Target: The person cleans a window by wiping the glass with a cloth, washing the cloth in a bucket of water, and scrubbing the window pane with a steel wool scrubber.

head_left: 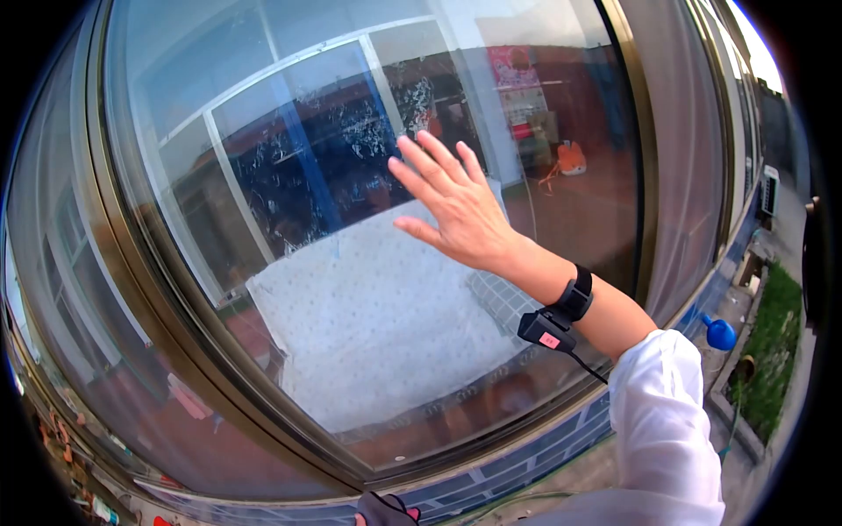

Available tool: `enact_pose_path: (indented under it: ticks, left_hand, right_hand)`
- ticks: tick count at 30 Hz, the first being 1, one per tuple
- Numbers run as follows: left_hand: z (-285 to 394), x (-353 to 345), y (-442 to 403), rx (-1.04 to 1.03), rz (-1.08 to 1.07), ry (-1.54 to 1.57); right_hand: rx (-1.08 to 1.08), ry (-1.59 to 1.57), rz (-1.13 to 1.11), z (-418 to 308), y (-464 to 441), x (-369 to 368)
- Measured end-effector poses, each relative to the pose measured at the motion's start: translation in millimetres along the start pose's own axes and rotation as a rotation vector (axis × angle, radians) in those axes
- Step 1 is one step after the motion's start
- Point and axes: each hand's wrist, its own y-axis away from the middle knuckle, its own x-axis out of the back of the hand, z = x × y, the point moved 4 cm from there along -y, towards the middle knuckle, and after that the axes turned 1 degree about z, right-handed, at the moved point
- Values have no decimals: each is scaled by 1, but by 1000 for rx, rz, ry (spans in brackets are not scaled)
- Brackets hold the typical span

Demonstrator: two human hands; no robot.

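Observation:
My right hand (pixel 452 202) is raised in front of a large window pane (pixel 561 254), palm toward the glass and fingers spread. It holds nothing; whether it touches the pane I cannot tell. A black strap with a small black box (pixel 548 329) is fastened round that forearm, and a cable runs from the box. At the bottom edge, a small bit of my left hand (pixel 360 520) shows against a dark grey, cloth-like thing (pixel 386 510) with pinkish-red parts. Most of that hand lies out of view.
A brown metal frame (pixel 206 351) surrounds the pane. Behind the glass lies a pale patterned sheet (pixel 377 324); an orange object (pixel 571 159) is farther right. Blue brickwork (pixel 491 473) runs below the window. At right are a blue rounded object (pixel 719 333) and a grass strip (pixel 781 351).

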Motion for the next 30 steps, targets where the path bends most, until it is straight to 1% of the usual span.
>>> enact_pose_path:
  ticks: [1, 3, 4, 5, 6, 7, 8, 9, 10, 12, 14, 15, 16, 17, 18, 19, 20, 21, 23, 24, 25, 26, 27, 28, 29, 30]
  left_hand:
    - [5, 12, 8, 0, -3, 1]
    - [24, 36, 20, -131, 70, -289]
    - [32, 43, 22, -146, 52, -314]
    - [35, 31, 28, -149, 53, -309]
    - [42, 17, 34, -221, 98, -385]
    - [49, -2, 36, -295, 138, -463]
    - [52, -39, 35, -237, 41, -291]
    - [52, -78, 43, -282, -27, -279]
    - [49, -132, 60, -323, -90, -270]
    - [58, -176, 50, -622, -272, -515]
    - [52, -225, 38, -733, -290, -621]
    - [37, -255, 32, -765, -343, -641]
    - [17, -285, 30, -729, -386, -675]
    - [1, -302, 22, -578, -497, -725]
    - [-21, -323, 23, -475, -676, -714]
    - [-31, -339, 24, -487, -796, -843]
    - [-40, -355, 27, -481, -929, -915]
    - [-42, -358, 19, -314, -1101, -897]
    - [-40, -380, 41, -740, -1097, -1373]
    - [-37, -386, 37, -733, -1102, -1377]
    - [-32, -391, 36, -962, -1123, -1569]
    - [-29, -397, 36, -1203, -1129, -1753]
    - [-28, -406, 31, -1197, -1135, -1758]
    - [-29, -420, 30, -1526, -1089, -1882]
    - [-34, -435, 29, -1874, -1014, -1975]
    - [-38, -451, 24, -1887, -1021, -1971]
  right_hand:
    - [73, -27, -52, -9, 2, -3]
    - [-14, 68, -21, 10, -11, 0]
    - [-130, 120, 98, 28, -21, 5]
    - [-225, 163, 145, 35, -27, 7]
    - [-165, 102, 109, 23, -26, 2]
    - [-103, 44, 76, 3, -23, -3]
    - [51, -71, -73, -28, -13, -9]
    - [169, -166, -182, -51, 2, -16]
    - [259, -182, -265, -66, 16, -21]
    - [80, -788, -636, -94, 44, -23]
    - [36, -968, -628, -130, 67, 13]
    - [109, -908, -582, -144, 78, 23]
    - [46, -969, -521, -150, 88, 24]
    - [-19, -1023, -456, -149, 96, 23]
    - [-91, -952, -304, -139, 98, 22]
    - [-231, -972, -218, -123, 98, 30]
    - [-246, -972, -178, -101, 99, 35]
    - [-261, -976, -135, -76, 99, 41]
    - [-236, -588, 60, -24, 87, 65]
    - [-255, -416, 201, 9, 74, 77]
    - [-306, -294, 301, 46, 62, 85]
    - [-358, -189, 343, 85, 48, 84]
    - [-411, -82, 384, 112, 44, 80]
    - [-417, -74, 387, 116, 46, 75]
    - [-346, 1, 368, 115, 42, 69]
    - [-272, 72, 353, 113, 35, 64]
